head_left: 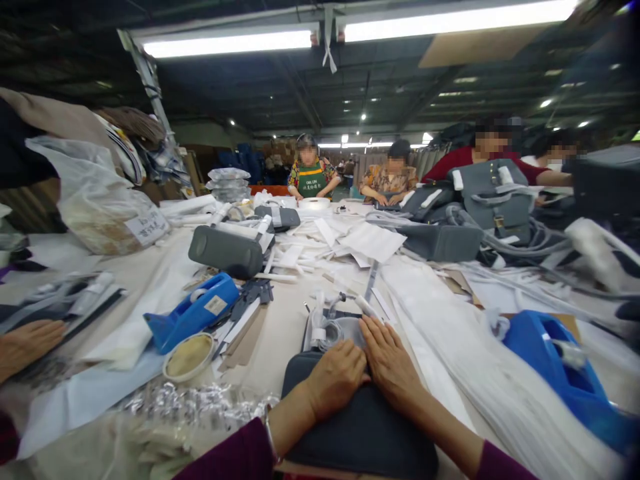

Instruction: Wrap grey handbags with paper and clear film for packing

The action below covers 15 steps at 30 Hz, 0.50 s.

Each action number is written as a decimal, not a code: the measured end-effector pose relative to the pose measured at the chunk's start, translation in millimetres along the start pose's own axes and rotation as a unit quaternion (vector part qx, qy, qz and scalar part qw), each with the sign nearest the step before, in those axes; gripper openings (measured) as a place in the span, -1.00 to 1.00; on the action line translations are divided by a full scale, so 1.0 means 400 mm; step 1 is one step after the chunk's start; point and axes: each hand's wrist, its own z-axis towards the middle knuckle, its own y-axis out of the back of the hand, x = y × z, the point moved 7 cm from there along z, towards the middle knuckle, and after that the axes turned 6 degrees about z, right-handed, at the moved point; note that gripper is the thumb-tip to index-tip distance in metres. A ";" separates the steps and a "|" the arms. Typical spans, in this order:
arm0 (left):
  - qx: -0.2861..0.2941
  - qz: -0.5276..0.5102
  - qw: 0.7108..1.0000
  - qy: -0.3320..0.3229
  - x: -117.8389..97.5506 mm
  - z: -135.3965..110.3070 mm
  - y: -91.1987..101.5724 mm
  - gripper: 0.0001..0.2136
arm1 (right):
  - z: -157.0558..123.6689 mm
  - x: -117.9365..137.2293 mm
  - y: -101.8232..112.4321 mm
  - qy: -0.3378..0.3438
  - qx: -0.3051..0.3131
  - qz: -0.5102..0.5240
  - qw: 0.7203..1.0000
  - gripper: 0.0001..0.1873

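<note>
A dark grey handbag (360, 427) lies flat on the table right in front of me. My left hand (334, 379) rests on its upper edge with the fingers curled down against the bag. My right hand (387, 360) lies beside it, fingers stretched out flat toward the bag's paper-wrapped handle and hardware (330, 330). The two hands touch each other at the thumbs.
A blue tape dispenser (193, 319) and a small round dish (189, 357) sit to the left, another blue dispenser (560, 367) to the right. Another person's hand (25, 347) rests at the left edge. Grey bags (227, 252), white paper sheets (373, 241) and several seated workers fill the far table.
</note>
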 end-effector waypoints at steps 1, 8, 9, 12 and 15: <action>0.000 -0.007 1.000 -0.002 -0.002 -0.001 -0.002 -0.71 | 0.004 -0.003 0.008 0.001 -0.003 0.003 1.000 -0.44; -0.047 -0.078 0.996 0.008 0.013 -0.012 -0.022 -0.61 | 0.293 -0.026 0.042 -0.030 0.080 0.185 0.979 -0.68; -0.058 -0.075 0.996 0.004 0.011 -0.009 -0.035 -0.57 | 0.366 -0.021 0.016 -0.032 0.110 0.181 0.977 -0.68; -0.095 -0.015 0.995 -0.009 0.002 0.014 -0.093 -0.50 | 0.572 0.015 -0.105 -0.025 0.193 0.140 0.971 -0.70; -0.096 0.168 0.979 -0.072 -0.017 0.034 -0.157 -0.62 | 0.711 0.067 -0.228 -0.009 0.226 0.114 0.967 -0.67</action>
